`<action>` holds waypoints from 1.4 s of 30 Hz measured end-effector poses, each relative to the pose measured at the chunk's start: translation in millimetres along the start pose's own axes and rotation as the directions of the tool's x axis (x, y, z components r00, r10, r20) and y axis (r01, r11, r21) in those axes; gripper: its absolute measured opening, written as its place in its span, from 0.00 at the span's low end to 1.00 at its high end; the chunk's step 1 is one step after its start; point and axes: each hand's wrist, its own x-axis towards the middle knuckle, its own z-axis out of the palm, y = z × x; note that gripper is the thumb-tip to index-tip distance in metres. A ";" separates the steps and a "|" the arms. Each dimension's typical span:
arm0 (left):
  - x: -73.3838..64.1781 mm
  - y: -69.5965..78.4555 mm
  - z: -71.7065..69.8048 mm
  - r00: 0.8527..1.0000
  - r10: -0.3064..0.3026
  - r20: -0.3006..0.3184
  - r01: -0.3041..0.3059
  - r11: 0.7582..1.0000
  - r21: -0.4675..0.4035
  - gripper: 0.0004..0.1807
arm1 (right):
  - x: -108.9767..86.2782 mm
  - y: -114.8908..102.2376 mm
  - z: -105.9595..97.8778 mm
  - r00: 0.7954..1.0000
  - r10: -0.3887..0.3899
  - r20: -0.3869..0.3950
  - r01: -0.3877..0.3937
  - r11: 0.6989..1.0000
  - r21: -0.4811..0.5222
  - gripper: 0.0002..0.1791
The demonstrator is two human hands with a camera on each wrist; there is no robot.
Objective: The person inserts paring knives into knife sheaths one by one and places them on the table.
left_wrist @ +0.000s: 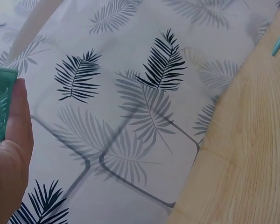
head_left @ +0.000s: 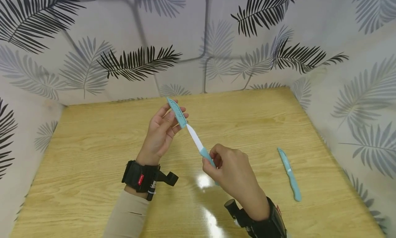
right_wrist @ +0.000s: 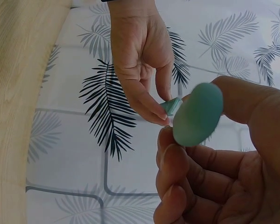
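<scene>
My left hand (head_left: 159, 133) pinches a light-blue knife sheath (head_left: 177, 112) between thumb and fingers, above the table's far half. The right hand (head_left: 235, 167) grips the light-blue handle (head_left: 208, 157) of a small knife with a white blade (head_left: 194, 137). In the head view the blade's tip meets the sheath's mouth; whether it is inside cannot be told. Raised lettering marks the sheath (left_wrist: 2, 105) in the left wrist view, where the blade (left_wrist: 32, 28) is blurred. From the right wrist, the rounded handle end (right_wrist: 198, 114) hides most of the knife.
A second light-blue knife (head_left: 289, 174), its blade covered by a sheath, lies on the wood-grain table (head_left: 92, 148) to the right of my right hand. Leaf-patterned cloth (head_left: 179, 35) hangs behind the table and along its sides.
</scene>
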 end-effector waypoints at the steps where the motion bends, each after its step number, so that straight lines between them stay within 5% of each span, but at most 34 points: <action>1: -0.1 -0.2 0.3 1.000 -0.004 -0.002 0.004 1.000 -0.004 0.20 | 0.1 -0.1 -0.1 1.000 -0.001 0.000 0.001 1.000 -0.003 0.06; 25: -3.1 -4.5 -4.3 0.998 -0.010 0.062 0.008 0.999 0.032 0.16 | 4.0 -1.5 -1.0 1.000 -0.026 -0.003 0.026 0.999 -0.022 0.02; 42: -8.6 -21.5 4.8 0.987 -0.084 0.137 0.072 0.993 0.090 0.12 | 10.0 4.2 3.5 0.999 -0.019 -0.045 0.018 1.000 -0.020 0.05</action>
